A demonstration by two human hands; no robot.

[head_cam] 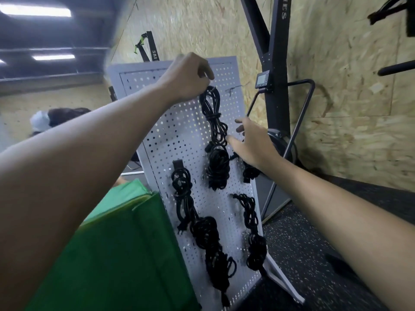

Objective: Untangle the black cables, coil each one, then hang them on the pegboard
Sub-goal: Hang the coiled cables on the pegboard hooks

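Pinching top loop of coiled black cable [213,108] with left hand [188,77], near pegboard [175,135] top edge. Holding right hand [251,144] spread just beside it, gripping nothing. Judging task nearly finished: spotting several other coils [183,187] hanging lower down.

Pegboard [177,131] upright before the wall [348,108]. Top coil [213,122] hangs high on it, left hand [190,77] gripping its upper end; right hand [253,142] just right of it. Lower-left coil [183,189] below. Cloth [125,243] left of board; machine [278,70] behind, right.
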